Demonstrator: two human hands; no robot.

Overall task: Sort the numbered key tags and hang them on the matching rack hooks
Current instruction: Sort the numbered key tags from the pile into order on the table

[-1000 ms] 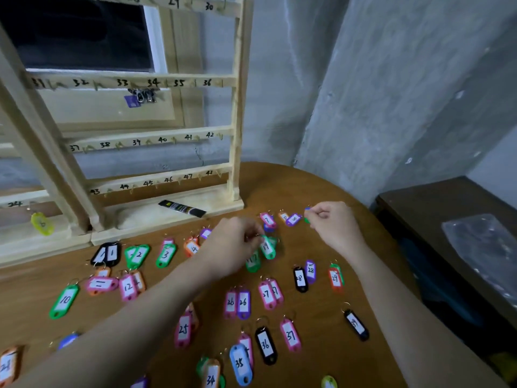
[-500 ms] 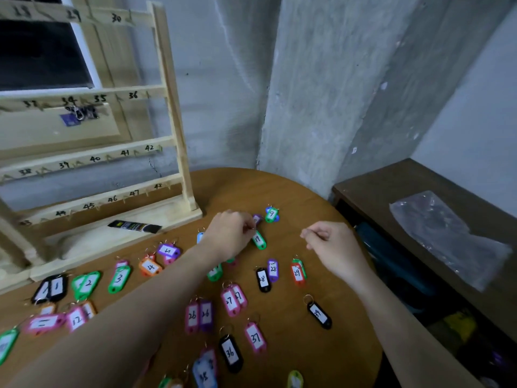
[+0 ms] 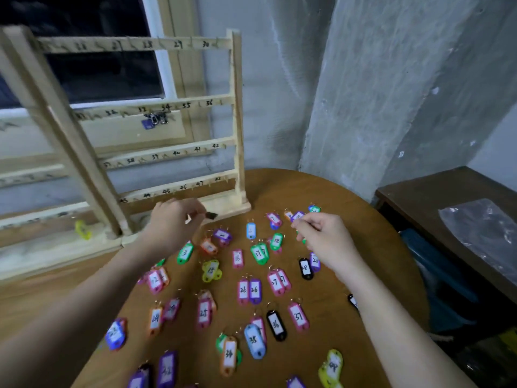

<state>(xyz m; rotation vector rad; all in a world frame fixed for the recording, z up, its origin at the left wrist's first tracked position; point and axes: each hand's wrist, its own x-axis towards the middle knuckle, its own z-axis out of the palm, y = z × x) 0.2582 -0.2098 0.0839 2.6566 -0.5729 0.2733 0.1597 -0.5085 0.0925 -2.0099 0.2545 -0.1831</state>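
Most key tags point(image 3: 243, 292) lie on the table point(image 3: 363, 247); the rack point(image 3: 167, 149) is almost bare; left hand point(image 3: 170, 222) fingers curl, maybe pinching something; right hand point(image 3: 324, 236) pinches a small tag.

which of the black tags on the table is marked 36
The black tag lowest in the middle, between the pink 37 tag and the blue 35 tag; the others read differently or are hidden.

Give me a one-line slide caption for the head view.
Both hands, left hand and right hand, reach over numbered key tags spread on a round wooden table before the hook rack.
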